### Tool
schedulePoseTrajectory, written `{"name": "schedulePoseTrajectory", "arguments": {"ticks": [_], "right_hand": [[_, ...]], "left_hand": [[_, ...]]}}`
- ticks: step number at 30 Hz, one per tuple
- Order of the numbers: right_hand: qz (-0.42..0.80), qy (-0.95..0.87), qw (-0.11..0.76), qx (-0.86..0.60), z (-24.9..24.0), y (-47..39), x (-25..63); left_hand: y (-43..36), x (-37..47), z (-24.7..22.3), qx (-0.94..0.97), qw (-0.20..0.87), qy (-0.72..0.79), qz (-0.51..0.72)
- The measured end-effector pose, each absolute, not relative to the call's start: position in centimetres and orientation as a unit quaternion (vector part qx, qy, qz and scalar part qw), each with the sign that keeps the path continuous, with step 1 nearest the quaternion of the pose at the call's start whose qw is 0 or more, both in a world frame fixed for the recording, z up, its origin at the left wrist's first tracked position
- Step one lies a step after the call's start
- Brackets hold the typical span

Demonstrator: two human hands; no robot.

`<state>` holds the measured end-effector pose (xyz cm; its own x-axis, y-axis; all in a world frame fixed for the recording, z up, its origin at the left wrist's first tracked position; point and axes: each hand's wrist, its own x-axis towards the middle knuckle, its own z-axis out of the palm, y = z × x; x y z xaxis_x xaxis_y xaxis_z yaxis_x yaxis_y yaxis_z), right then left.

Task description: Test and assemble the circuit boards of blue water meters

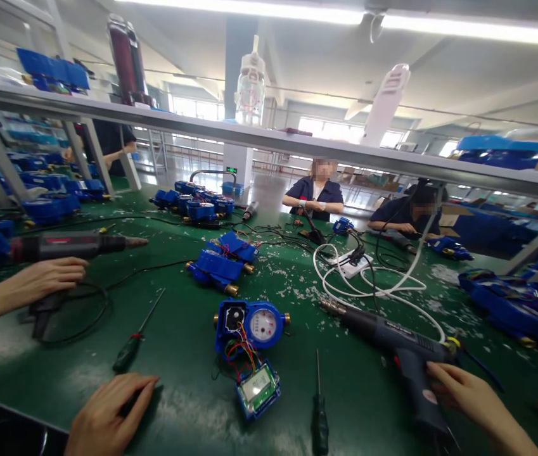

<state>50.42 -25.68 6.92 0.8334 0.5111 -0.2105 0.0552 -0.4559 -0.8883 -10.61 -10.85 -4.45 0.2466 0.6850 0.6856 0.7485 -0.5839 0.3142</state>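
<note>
Head view: an opened blue water meter (225, 339) lies on the green tabletop (183, 411), between the person's two hands. Its square compartment holds a black part (235, 318) with a round centre, and the round housing beside it holds a white dial (263, 325). Coloured wires (248, 351) run from the compartment to a small blue case (258, 389), in which a green circuit board with a pale display sits face up. On the shelf (192, 125) above stands a clear bottle (250, 92); its contents are hard to tell. The left hand (109, 415) rests low on the tabletop near a screwdriver (128, 353), fingers loosely curved, a gap between thumb and forefinger, nothing seen in them. From the lower right, the right hand (466, 389) reaches to the handle of a heat gun (392, 335), thumb and fingers close together against it; whether they grip it, I cannot tell.
</note>
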Motion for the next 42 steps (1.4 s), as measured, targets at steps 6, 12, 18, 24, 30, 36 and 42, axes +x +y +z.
{"name": "schedulePoseTrajectory", "arguments": {"ticks": [6,12,18,24,30,36,42], "right_hand": [[0.119,-0.328,0.352,-0.868,5.2,-24.2,46.7],[0.039,-0.369,0.237,-0.898,1.9,-24.5,42.9],[0.009,-0.36,0.22,-0.907,2.3,-24.5,43.3],[0.011,-0.41,0.227,-0.883,1.9,-23.8,42.3],[-0.022,-0.39,0.201,-0.898,1.3,-22.9,42.5],[-0.042,-0.383,0.165,-0.908,2.1,-22.8,44.8],[-0.132,-0.508,0.336,-0.782,5.4,-20.2,39.6]], "left_hand": [[-11.1,-10.4,-3.9,-0.788,0.048,-0.456,-0.411],[-11.1,-10.3,-4.0,-0.791,0.038,-0.463,-0.399],[-11.2,-10.4,-4.1,-0.79,0.031,-0.464,-0.4],[-11.4,-10.0,-3.1,-0.782,0.042,-0.474,-0.402],[-11.5,-9.8,-3.1,-0.785,0.035,-0.473,-0.398],[-11.6,-9.7,-3.0,-0.782,0.024,-0.479,-0.397],[-11.8,-9.2,-2.4,-0.783,-0.008,-0.496,-0.374]]}}
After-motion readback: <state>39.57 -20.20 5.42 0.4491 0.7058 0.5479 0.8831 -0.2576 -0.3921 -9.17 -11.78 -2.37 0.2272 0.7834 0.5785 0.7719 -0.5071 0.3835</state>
